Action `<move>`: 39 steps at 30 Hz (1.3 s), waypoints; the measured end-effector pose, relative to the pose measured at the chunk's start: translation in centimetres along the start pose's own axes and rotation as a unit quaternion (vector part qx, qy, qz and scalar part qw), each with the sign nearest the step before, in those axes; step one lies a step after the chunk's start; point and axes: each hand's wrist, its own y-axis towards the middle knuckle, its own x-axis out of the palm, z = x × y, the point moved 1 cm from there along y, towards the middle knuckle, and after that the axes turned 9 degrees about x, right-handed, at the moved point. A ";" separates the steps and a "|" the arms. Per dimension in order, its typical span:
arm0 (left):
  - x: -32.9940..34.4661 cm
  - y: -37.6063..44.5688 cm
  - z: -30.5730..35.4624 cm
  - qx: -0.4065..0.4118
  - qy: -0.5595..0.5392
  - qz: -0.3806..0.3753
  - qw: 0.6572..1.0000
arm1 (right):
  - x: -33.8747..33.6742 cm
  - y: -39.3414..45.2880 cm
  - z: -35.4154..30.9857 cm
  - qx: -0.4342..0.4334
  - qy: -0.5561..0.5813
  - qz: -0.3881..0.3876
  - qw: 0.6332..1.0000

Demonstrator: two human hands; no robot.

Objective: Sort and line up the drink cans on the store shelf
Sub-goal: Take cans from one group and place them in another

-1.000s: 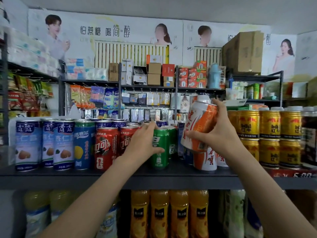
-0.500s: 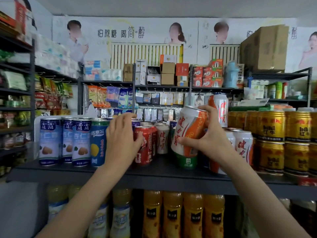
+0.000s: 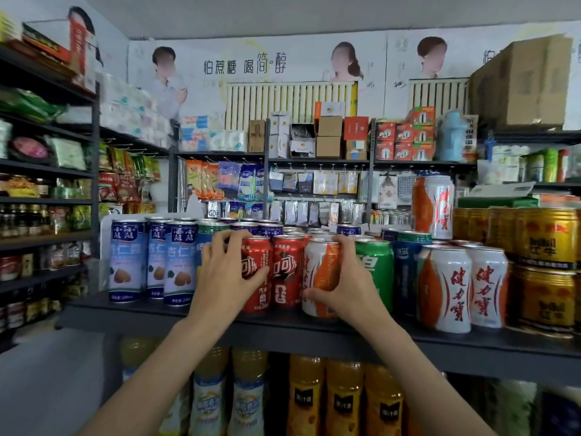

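Note:
A dark shelf (image 3: 132, 313) carries a front row of drink cans. My right hand (image 3: 349, 284) grips a white-and-orange can (image 3: 319, 272) that stands upright on the shelf, right of two red cola cans. My left hand (image 3: 224, 272) curls round the left red cola can (image 3: 256, 272); the second red cola can (image 3: 287, 269) stands between the hands. Tall blue-and-white cans (image 3: 127, 259) line the left end. A green can (image 3: 375, 265), a blue can (image 3: 405, 272) and two more white-and-orange cans (image 3: 446, 287) follow to the right, one more stacked above (image 3: 435, 206).
Stacked gold cans (image 3: 548, 265) fill the shelf's right end. Orange and pale juice bottles (image 3: 342, 401) stand on the shelf below. Snack racks line the left wall (image 3: 47, 190); boxes and hanging packets fill the shelving behind (image 3: 314, 184).
My right hand brought the tilted white-and-orange can down and stood it on the shelf beside the red cola cans. My left hand shifted onto the left red cola can. The view moved left.

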 end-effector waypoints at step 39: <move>0.0 0.4 -0.2 0.132 -0.106 0.010 0.986 | -4.2 1.5 -2.2 -0.002 -0.425 0.018 0.905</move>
